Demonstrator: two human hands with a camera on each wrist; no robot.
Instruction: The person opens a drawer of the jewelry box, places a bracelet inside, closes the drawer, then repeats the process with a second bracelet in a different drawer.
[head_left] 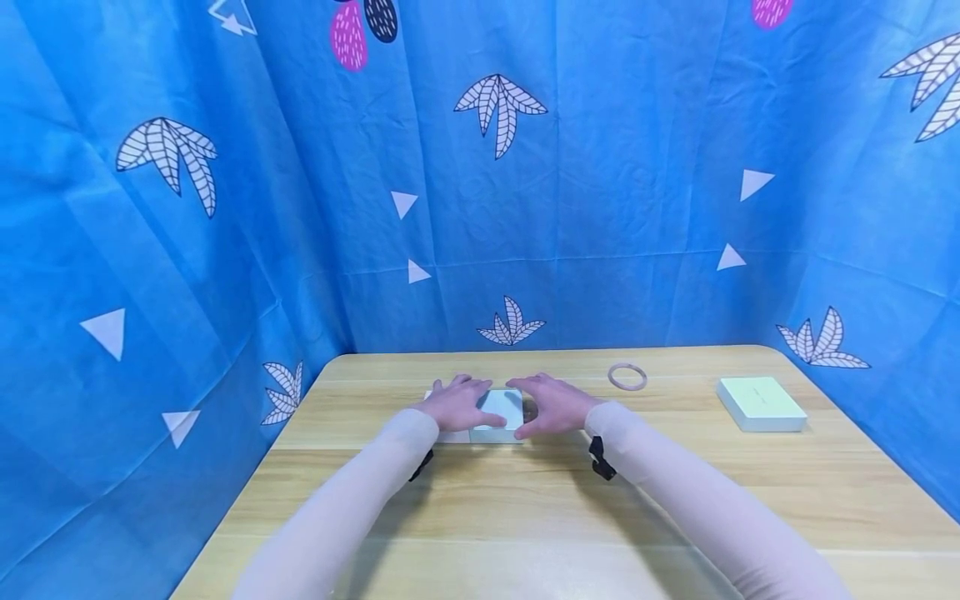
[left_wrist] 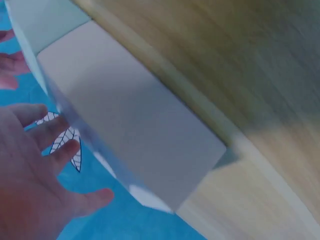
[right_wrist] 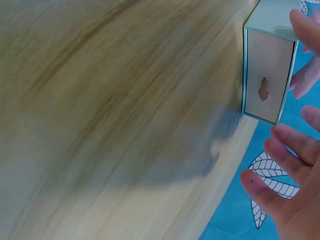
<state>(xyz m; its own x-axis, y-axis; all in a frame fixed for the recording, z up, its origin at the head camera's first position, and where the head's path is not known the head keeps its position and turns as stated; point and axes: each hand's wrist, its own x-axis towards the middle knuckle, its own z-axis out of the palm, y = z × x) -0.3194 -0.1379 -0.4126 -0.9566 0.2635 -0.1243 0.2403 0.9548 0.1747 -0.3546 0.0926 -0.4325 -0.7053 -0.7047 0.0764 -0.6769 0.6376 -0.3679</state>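
Note:
A small slide-out box lies on the table between both hands. Its pale green sleeve (head_left: 504, 407) is on the right side, and a white inner drawer (left_wrist: 135, 120) sticks out of it to the left. In the right wrist view, the sleeve's right end shows a pale panel (right_wrist: 269, 65) with a small cut-out hole. Over the drawer and the sleeve's left part is my left hand (head_left: 459, 406), fingers spread and thumb apart. My right hand (head_left: 558, 405) is beside the sleeve's right end, with loosely bent, parted fingers and nothing in its grasp.
A pale ring (head_left: 627, 365) lies toward the back of the wooden table (head_left: 495, 517), right of my hands. Farther right is a flat white box with a pale green top (head_left: 761, 397). A blue patterned curtain (head_left: 600, 192) hangs behind the table and along its sides.

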